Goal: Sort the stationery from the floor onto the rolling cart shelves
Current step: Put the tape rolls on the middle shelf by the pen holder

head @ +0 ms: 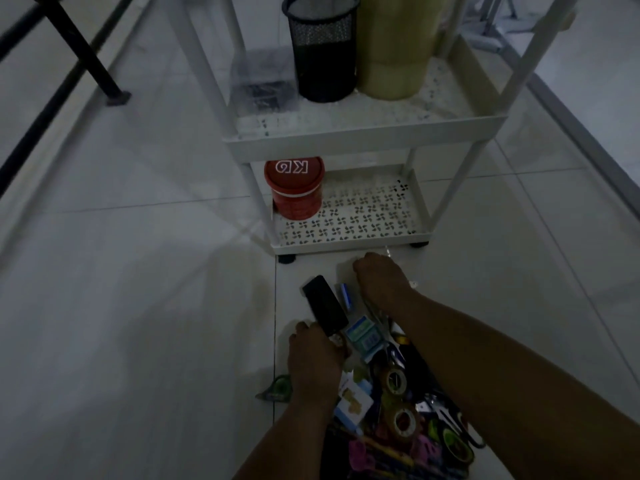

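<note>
Dim light, white tiled floor (138, 306). White rolling cart (363, 140) stands ahead, two shelves in view, both perforated.

Upper visible shelf: clear plastic box (265, 83) at the front left corner, black mesh pen cup (323, 46) just beside it toward the middle, and a stack of pale tape rolls (398, 46) touching the cup on its right.

Bottom shelf (367, 216): red lidded tub (294, 187) marked "KG" in the left corner; the rest of that shelf is bare.

Stationery pile (398, 393) lies on the floor just in front of the cart's front edge: tape rolls, small blue-and-white boxes, scissors, coloured bits, much of it too dark to name. A green tape dispenser (277, 388) sits at the pile's left edge.

Left hand (317, 362) is curled around the near end of a black stapler (323, 304), which angles up toward the cart.

Right hand (381, 280) is knuckles-up near the cart's front rail, fingers curled under; whether it grips anything cannot be told.

Black frame legs (86, 57) cross the far left corner of the floor.
</note>
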The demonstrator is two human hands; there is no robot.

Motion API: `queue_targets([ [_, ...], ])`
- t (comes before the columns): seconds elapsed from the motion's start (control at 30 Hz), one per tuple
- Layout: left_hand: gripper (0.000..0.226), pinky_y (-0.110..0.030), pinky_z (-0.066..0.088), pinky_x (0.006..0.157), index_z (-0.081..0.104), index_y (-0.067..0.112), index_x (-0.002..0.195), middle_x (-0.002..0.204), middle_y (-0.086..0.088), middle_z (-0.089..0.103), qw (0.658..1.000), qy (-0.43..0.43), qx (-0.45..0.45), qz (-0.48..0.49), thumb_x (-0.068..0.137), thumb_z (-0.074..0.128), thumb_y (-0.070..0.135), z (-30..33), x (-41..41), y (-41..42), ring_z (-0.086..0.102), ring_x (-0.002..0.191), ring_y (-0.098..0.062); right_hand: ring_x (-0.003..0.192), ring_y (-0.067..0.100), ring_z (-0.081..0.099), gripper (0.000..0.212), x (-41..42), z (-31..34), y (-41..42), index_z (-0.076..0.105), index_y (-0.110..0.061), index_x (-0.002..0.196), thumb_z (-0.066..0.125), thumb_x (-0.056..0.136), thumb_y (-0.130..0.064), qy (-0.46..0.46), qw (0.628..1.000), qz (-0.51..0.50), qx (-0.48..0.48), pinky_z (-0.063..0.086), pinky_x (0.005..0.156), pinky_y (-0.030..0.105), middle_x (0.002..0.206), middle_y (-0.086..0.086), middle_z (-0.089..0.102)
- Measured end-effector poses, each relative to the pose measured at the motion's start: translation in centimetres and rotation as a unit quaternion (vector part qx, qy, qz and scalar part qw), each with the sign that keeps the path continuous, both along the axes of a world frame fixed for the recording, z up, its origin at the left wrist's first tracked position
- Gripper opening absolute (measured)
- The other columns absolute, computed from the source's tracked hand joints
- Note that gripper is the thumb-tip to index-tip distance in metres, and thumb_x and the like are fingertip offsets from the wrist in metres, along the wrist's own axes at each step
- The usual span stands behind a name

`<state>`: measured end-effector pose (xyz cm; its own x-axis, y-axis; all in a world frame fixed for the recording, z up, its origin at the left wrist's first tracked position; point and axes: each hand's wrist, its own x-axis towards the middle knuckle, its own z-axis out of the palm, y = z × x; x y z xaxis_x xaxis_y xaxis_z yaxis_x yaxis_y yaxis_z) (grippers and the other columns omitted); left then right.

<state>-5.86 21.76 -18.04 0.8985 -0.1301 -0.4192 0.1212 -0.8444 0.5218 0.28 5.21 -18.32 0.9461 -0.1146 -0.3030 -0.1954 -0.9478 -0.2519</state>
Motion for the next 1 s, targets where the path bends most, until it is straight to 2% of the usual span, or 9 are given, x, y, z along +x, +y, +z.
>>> queue_targets([
  [0.13,0.023,-0.028,0.041,0.068,0.047,0.016,0.07,0.085,-0.006,0.049,0.999,0.007,0.005,-0.041,0.087,0.06,0.022,-0.1,0.1,0.2,0.054,0.086,-0.021,0.104,0.026,0.064,0.037,0.8,0.9,0.0,0.063,0.008,0.113,0.06,0.077,0.014,-0.108,0.994,-0.006,0.033,0.051,0.079,0.026,0.115,0.026,0.062],
  [0.27,0.037,-0.023,0.034,0.062,0.031,0.023,0.063,0.071,0.003,0.042,0.996,0.012,0.035,-0.083,0.089,0.057,0.02,0.6,0.8,0.5,0.045,0.069,-0.009,0.121,0.021,0.05,0.037,1.1,3.3,-1.0,0.056,-0.004,0.126,0.05,0.09,-0.001,-0.027,0.999,-0.001,0.023,0.038,0.097,0.024,0.131,0.014,0.054],
  [0.37,0.01,-0.022,0.039,0.072,0.051,0.016,0.089,0.102,-0.006,0.057,0.987,0.036,0.082,-0.135,0.09,0.058,0.023,2.4,1.9,1.0,0.055,0.09,-0.013,0.118,0.023,0.049,0.035,1.0,5.4,-1.6,0.059,-0.007,0.121,0.054,0.087,-0.005,-0.002,1.0,0.012,0.006,0.038,0.092,0.026,0.126,0.01,0.056],
  [0.43,0.02,-0.027,0.045,0.081,0.053,0.009,0.101,0.116,-0.011,0.057,0.981,0.068,0.109,-0.147,0.087,0.063,0.02,3.6,2.7,1.2,0.058,0.105,-0.022,0.112,0.026,0.053,0.032,0.9,6.8,-1.8,0.062,-0.007,0.117,0.055,0.086,-0.008,0.015,1.0,0.002,-0.003,0.042,0.089,0.027,0.122,0.011,0.059],
  [0.57,0.043,-0.026,0.049,0.07,0.027,0.021,0.067,0.089,-0.002,0.052,0.969,0.093,0.143,-0.179,0.084,0.065,0.013,5.8,3.6,1.5,0.056,0.085,-0.016,0.108,0.027,0.056,0.03,0.3,9.7,-1.6,0.063,-0.005,0.114,0.057,0.086,-0.008,0.017,1.0,-0.001,-0.001,0.045,0.086,0.029,0.118,0.014,0.06],
  [0.7,0.031,-0.027,0.05,0.084,0.052,0.005,0.109,0.12,-0.011,0.059,0.952,0.117,0.183,-0.217,0.083,0.066,0.017,8.7,4.1,0.5,0.06,0.107,-0.022,0.115,0.023,0.051,0.031,-1.0,11.7,-1.4,0.06,-0.007,0.12,0.054,0.089,-0.008,0.005,1.0,0.025,-0.01,0.038,0.09,0.027,0.128,0.009,0.056],
  [0.77,0.027,-0.03,0.049,0.087,0.054,-0.001,0.105,0.124,-0.016,0.058,0.95,0.088,0.18,-0.24,0.087,0.061,0.018,10.9,4.9,-0.4,0.059,0.111,-0.026,0.119,0.02,0.048,0.033,-1.3,13.0,-1.3,0.058,-0.009,0.123,0.053,0.091,-0.01,0.0,1.0,0.022,-0.007,0.034,0.093,0.025,0.132,0.006,0.053],
  [0.93,0.02,-0.026,0.041,0.061,0.051,0.007,0.067,0.086,-0.011,0.061,0.959,-0.015,0.111,-0.26,0.08,0.065,0.012,18.3,8.4,-3.7,0.062,0.084,-0.024,0.111,0.027,0.056,0.034,-1.2,18.5,-1.2,0.065,-0.001,0.114,0.066,0.081,-0.009,-0.002,1.0,-0.011,-0.007,0.046,0.086,0.028,0.121,0.014,0.06],
  [1.0,0.012,-0.026,0.046,0.059,0.058,0.004,0.073,0.076,-0.009,0.058,0.959,-0.017,0.069,-0.275,0.075,0.069,0.01,22.0,10.1,-5.1,0.063,0.079,-0.025,0.107,0.029,0.058,0.035,-1.1,21.5,-1.6,0.068,-0.002,0.111,0.068,0.077,-0.012,-0.011,1.0,-0.003,-0.015,0.049,0.086,0.031,0.117,0.015,0.063],
])
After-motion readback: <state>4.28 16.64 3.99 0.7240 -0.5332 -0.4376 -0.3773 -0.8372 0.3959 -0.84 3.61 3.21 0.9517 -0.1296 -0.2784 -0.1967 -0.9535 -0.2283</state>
